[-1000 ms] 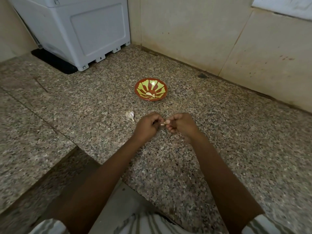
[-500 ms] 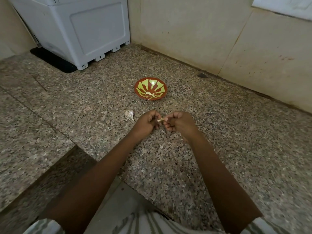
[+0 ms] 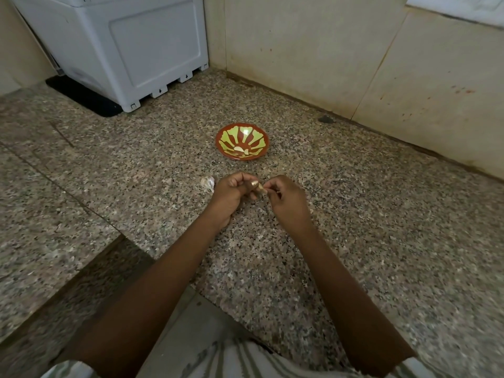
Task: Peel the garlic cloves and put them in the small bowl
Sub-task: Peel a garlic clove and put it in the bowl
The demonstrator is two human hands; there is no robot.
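Two or three peeled cloves [image 3: 240, 150] lie in the small bowl [image 3: 255, 135]; my left hand [image 3: 231, 191] and right hand [image 3: 287, 199] clamp their fingers on another clove [image 3: 261, 189] just short of it, peeling unfinished, I judge; remaining garlic [image 3: 207, 182] waits on the desk [image 3: 354, 214] beside my left hand.

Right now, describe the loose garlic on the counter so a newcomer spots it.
Find the red and green bowl on the speckled counter. Come nearer to the left hand; the garlic lies on the stone just left of it. Unlike the clove pinched between that hand and the right hand, it is papery white and not held.
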